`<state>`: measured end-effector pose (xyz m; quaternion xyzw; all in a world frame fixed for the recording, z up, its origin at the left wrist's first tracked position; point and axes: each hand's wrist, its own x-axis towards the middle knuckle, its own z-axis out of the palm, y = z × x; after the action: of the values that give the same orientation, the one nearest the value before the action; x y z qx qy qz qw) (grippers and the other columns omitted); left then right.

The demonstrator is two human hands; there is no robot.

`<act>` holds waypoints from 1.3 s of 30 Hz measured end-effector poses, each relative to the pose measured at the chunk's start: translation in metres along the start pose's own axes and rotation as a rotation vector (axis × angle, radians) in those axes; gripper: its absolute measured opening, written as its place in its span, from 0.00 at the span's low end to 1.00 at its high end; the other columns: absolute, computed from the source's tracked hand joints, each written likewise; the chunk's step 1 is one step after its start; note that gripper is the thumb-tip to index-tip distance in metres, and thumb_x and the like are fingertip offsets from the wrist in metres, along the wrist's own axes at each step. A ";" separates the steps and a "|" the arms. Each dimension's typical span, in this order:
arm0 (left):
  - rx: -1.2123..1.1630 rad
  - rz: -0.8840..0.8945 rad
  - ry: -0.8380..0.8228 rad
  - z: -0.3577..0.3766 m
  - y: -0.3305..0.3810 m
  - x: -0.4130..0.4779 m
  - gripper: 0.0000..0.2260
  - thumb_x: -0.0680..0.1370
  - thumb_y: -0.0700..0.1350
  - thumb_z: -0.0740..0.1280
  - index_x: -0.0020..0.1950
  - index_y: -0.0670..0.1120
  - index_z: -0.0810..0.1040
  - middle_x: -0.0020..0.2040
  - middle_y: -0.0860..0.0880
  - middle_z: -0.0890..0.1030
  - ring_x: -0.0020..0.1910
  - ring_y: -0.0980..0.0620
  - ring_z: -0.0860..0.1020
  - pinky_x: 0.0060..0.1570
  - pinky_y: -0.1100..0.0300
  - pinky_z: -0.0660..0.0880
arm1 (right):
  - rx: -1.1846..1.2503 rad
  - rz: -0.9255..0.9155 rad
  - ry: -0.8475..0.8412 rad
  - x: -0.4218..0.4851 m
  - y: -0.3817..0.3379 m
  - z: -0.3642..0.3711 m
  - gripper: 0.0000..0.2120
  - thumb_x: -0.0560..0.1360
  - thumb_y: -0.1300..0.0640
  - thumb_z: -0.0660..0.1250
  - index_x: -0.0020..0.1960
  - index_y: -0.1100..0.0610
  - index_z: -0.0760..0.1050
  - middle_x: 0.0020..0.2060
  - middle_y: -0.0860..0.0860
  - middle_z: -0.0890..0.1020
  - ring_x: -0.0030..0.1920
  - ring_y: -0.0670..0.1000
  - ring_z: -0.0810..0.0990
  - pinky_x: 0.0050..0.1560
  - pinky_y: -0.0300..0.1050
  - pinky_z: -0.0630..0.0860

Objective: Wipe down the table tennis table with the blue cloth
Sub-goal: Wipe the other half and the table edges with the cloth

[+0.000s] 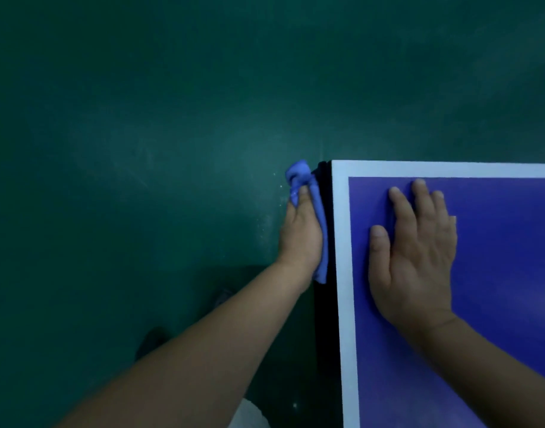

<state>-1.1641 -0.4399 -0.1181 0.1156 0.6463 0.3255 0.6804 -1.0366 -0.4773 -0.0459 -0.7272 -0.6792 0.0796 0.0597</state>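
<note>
Head view; places given from the table tennis table (342, 304)
- Blue cloth (299, 176): bunched against the table's left side edge, just short of its far corner
- Left hand (302, 233): beside that edge, fingers curled round the cloth, pressing it to the side
- Right hand (416, 257): flat on the top near the same corner, fingers straight, holding nothing
- Progress, judged: side edge being wiped; how much of the top is done cannot be told
</note>
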 end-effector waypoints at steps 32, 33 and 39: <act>1.225 0.155 -1.211 0.036 0.153 0.046 0.27 0.80 0.65 0.53 0.79 0.64 0.57 0.79 0.49 0.62 0.77 0.49 0.60 0.77 0.47 0.57 | 0.070 1.143 0.286 0.060 -0.029 0.006 0.35 0.80 0.38 0.49 0.79 0.57 0.59 0.81 0.55 0.56 0.81 0.54 0.52 0.79 0.60 0.50; 1.230 0.190 -1.235 0.039 0.151 0.048 0.30 0.79 0.67 0.51 0.80 0.65 0.49 0.82 0.52 0.55 0.80 0.51 0.51 0.78 0.45 0.50 | 0.066 1.133 0.301 0.060 -0.029 0.006 0.34 0.80 0.38 0.50 0.79 0.58 0.59 0.80 0.55 0.57 0.80 0.54 0.52 0.79 0.60 0.51; 1.074 0.190 -1.317 0.162 0.115 0.079 0.37 0.78 0.67 0.51 0.82 0.48 0.55 0.81 0.43 0.60 0.79 0.45 0.60 0.78 0.50 0.55 | 0.014 1.123 0.282 0.060 -0.027 0.009 0.32 0.81 0.42 0.50 0.79 0.60 0.60 0.80 0.57 0.58 0.80 0.56 0.54 0.79 0.58 0.52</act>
<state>-1.0471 -0.2631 -0.0927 0.6418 0.1731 -0.1029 0.7399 -1.0606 -0.4161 -0.0512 -0.9794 -0.1739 0.0058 0.1029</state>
